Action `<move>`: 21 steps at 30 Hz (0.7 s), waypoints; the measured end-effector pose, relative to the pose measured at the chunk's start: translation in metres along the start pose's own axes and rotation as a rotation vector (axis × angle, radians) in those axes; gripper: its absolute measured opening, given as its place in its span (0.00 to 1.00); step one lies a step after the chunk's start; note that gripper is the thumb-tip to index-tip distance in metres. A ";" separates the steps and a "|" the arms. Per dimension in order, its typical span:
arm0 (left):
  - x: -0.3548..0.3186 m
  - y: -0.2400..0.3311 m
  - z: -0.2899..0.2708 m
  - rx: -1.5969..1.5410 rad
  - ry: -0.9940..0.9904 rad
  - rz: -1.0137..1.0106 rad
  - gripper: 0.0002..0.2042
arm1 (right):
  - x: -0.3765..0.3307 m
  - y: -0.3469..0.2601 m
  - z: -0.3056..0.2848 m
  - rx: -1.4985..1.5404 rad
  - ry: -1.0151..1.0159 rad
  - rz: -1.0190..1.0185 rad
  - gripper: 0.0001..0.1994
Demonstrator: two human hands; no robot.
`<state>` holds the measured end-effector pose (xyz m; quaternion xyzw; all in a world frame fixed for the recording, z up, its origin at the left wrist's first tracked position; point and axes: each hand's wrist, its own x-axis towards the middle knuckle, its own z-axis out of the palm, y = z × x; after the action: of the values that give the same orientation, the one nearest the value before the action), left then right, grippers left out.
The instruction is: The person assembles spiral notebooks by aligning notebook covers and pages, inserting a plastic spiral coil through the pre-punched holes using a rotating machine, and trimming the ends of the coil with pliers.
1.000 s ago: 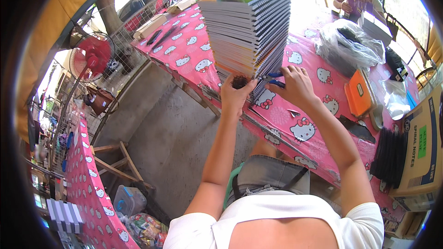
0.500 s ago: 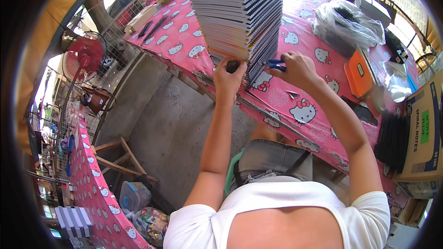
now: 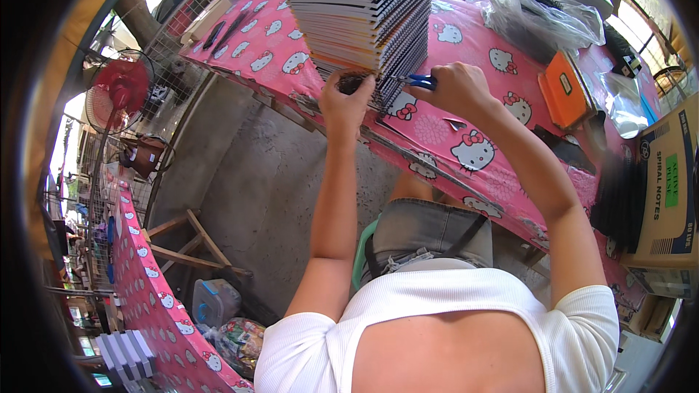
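A tall stack of spiral notebooks (image 3: 338, 25) stands on the pink table, its black coil bindings (image 3: 404, 14) facing right. My left hand (image 3: 345, 110) is closed at the stack's lower near corner. A dark brown curled bundle (image 3: 351, 84) shows between its thumb and fingers; what it is made of is too small to make out. Blue-handled pliers (image 3: 422, 82) are gripped in my right hand (image 3: 461, 87), fingers wrapped round the handles. Their metal jaws point left and reach the coil ends low on the stack, close to my left thumb.
On the pink table (image 3: 495, 22) to the right lie a clear plastic bag (image 3: 542, 11), an orange case (image 3: 564, 91) and a pile of black coils (image 3: 615, 200) beside a cardboard box (image 3: 666, 189). A red fan (image 3: 120, 87) and a wooden trestle (image 3: 193, 247) stand left.
The pliers' handles have come together and their jaws now meet the coil ends. My left hand stays at the stack's corner. The whole view has shifted slightly.
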<state>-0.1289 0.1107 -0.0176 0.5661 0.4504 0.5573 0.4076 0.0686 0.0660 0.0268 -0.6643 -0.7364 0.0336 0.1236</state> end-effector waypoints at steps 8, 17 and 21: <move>-0.006 0.002 0.014 -0.173 0.069 -0.114 0.17 | 0.008 0.009 0.028 -0.069 0.407 -0.204 0.34; 0.001 -0.005 0.011 -0.089 0.104 -0.064 0.18 | -0.001 -0.008 0.006 -0.037 -0.022 0.004 0.31; -0.001 -0.011 0.001 -0.178 0.103 -0.231 0.16 | -0.008 0.004 0.014 0.007 -0.012 0.024 0.31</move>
<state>-0.1285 0.1128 -0.0289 0.4428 0.4814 0.5729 0.4939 0.0696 0.0602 0.0113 -0.6726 -0.7289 0.0416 0.1210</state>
